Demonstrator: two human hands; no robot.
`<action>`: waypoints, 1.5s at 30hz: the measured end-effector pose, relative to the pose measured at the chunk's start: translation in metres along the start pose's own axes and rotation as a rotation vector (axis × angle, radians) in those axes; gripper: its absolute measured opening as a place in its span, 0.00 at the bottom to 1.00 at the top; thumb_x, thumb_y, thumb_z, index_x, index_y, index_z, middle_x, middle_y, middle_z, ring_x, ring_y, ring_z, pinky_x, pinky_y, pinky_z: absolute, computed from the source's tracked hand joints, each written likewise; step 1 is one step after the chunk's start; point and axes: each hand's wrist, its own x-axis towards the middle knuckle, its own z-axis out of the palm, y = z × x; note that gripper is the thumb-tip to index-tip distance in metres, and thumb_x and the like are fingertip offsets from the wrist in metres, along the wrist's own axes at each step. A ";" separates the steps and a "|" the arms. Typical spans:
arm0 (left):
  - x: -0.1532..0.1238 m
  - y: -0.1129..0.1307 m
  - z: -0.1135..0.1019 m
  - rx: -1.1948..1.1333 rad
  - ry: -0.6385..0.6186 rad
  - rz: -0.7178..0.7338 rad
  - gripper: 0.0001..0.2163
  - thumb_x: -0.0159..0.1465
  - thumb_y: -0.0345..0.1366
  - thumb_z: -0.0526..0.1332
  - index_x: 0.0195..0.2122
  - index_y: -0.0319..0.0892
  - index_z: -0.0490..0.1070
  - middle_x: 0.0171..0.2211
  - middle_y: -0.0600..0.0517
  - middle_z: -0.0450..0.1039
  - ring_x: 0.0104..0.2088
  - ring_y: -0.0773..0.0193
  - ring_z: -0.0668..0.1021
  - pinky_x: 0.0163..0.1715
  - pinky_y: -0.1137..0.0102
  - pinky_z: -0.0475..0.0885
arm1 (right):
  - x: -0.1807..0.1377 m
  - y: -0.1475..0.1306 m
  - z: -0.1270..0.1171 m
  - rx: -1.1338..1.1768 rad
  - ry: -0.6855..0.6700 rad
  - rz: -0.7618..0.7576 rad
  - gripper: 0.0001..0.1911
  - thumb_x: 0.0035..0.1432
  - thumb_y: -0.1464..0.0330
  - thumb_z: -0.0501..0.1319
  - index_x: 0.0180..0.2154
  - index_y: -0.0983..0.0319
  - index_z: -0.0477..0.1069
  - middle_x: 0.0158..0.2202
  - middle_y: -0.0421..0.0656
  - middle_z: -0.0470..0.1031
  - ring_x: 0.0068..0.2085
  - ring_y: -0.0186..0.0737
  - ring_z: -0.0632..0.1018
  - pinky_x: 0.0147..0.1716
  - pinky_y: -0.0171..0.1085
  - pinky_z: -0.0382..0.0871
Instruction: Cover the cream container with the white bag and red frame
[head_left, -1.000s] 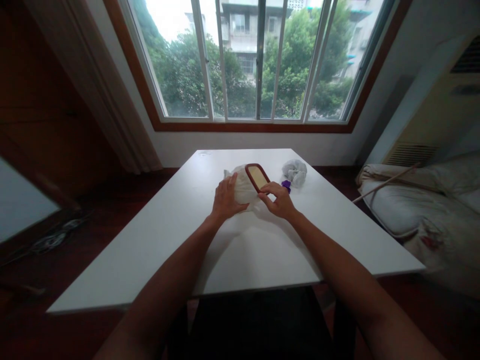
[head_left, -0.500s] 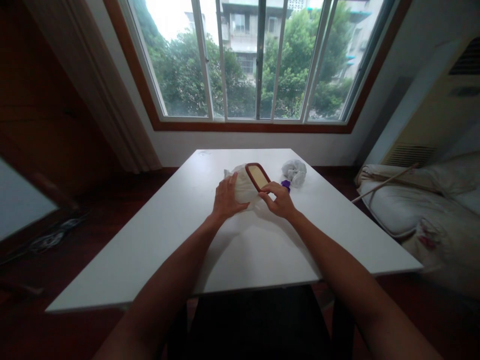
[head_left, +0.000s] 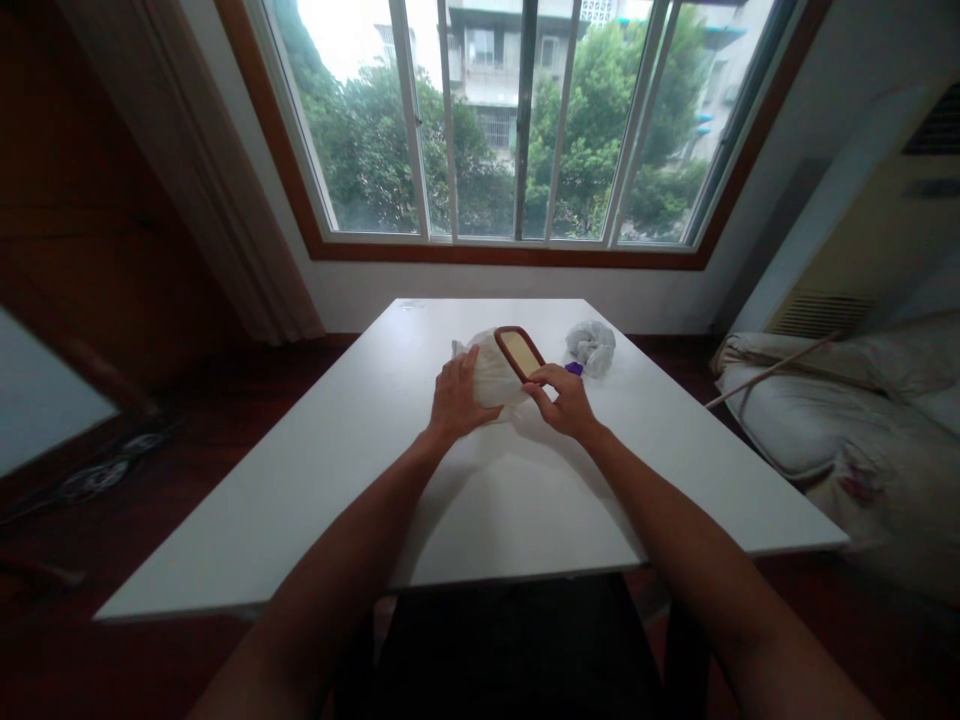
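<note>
A crumpled, pale translucent bag [head_left: 489,372] lies toward the far part of the white table [head_left: 510,500]. My left hand [head_left: 454,396] rests against its left side, fingers and thumb spread apart. Over the bag's right part leans an oblong piece with a brown rim and pale yellow middle [head_left: 520,354]; its exact kind is unclear. My right hand [head_left: 564,400] pinches the near end of this piece between thumb and fingers. Just beyond the right hand, a small purple thing [head_left: 574,369] shows in part.
A crumpled grey-white plastic bag [head_left: 592,346] lies on the table's far right. Something small and clear [head_left: 412,305] is near the far left corner. To the right stand a covered white bundle [head_left: 787,390] and a thin stick [head_left: 772,370]. A window [head_left: 521,130] is ahead.
The whole view has shifted very slightly. Both hands keep the same hold and place on the bag and the brown-rimmed piece. Slightly less of the purple thing shows.
</note>
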 end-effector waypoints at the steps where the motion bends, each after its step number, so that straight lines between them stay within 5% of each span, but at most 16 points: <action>1: 0.000 0.000 0.000 -0.001 0.002 0.000 0.58 0.47 0.53 0.73 0.71 0.43 0.38 0.63 0.38 0.58 0.59 0.41 0.65 0.58 0.49 0.64 | 0.000 0.000 -0.001 0.001 0.002 0.002 0.06 0.64 0.65 0.61 0.35 0.60 0.73 0.34 0.45 0.78 0.37 0.43 0.78 0.40 0.43 0.72; 19: -0.001 0.002 -0.003 -0.005 0.003 0.012 0.57 0.46 0.51 0.74 0.70 0.45 0.40 0.63 0.38 0.59 0.60 0.40 0.66 0.58 0.49 0.64 | 0.008 -0.003 -0.018 -0.033 0.149 0.075 0.14 0.67 0.59 0.56 0.33 0.59 0.71 0.31 0.44 0.75 0.34 0.41 0.76 0.35 0.40 0.70; 26: 0.000 -0.001 -0.001 -0.011 0.006 -0.009 0.56 0.46 0.52 0.73 0.70 0.45 0.41 0.64 0.38 0.58 0.60 0.40 0.66 0.58 0.49 0.65 | 0.011 0.039 -0.073 -0.277 0.401 0.334 0.18 0.68 0.57 0.52 0.34 0.61 0.72 0.34 0.46 0.77 0.38 0.43 0.77 0.42 0.40 0.71; 32: -0.001 -0.001 -0.001 -0.030 0.025 -0.041 0.57 0.46 0.52 0.73 0.70 0.46 0.39 0.64 0.38 0.58 0.61 0.39 0.66 0.58 0.48 0.65 | -0.005 0.087 -0.103 -0.741 -0.070 0.826 0.15 0.62 0.61 0.57 0.36 0.64 0.78 0.37 0.54 0.81 0.41 0.50 0.80 0.41 0.41 0.69; 38: -0.002 -0.002 0.000 -0.047 0.012 -0.080 0.58 0.45 0.52 0.73 0.70 0.45 0.38 0.64 0.37 0.57 0.62 0.38 0.65 0.58 0.46 0.65 | -0.019 0.098 -0.097 -0.805 -0.350 1.083 0.18 0.60 0.59 0.59 0.42 0.65 0.79 0.44 0.58 0.80 0.47 0.52 0.80 0.41 0.41 0.70; 42: -0.003 -0.003 0.000 -0.068 0.031 -0.091 0.58 0.45 0.51 0.73 0.70 0.44 0.38 0.64 0.37 0.57 0.62 0.38 0.64 0.59 0.46 0.65 | -0.026 0.104 -0.099 -0.790 -0.437 1.159 0.15 0.56 0.61 0.63 0.40 0.64 0.80 0.44 0.56 0.81 0.47 0.53 0.80 0.42 0.41 0.71; 45: -0.005 -0.002 0.002 -0.122 0.037 -0.148 0.58 0.46 0.50 0.73 0.70 0.45 0.38 0.63 0.38 0.57 0.62 0.38 0.65 0.59 0.47 0.65 | -0.025 0.109 -0.095 -0.720 -0.408 1.004 0.14 0.57 0.63 0.63 0.40 0.65 0.80 0.44 0.56 0.81 0.47 0.53 0.81 0.44 0.42 0.71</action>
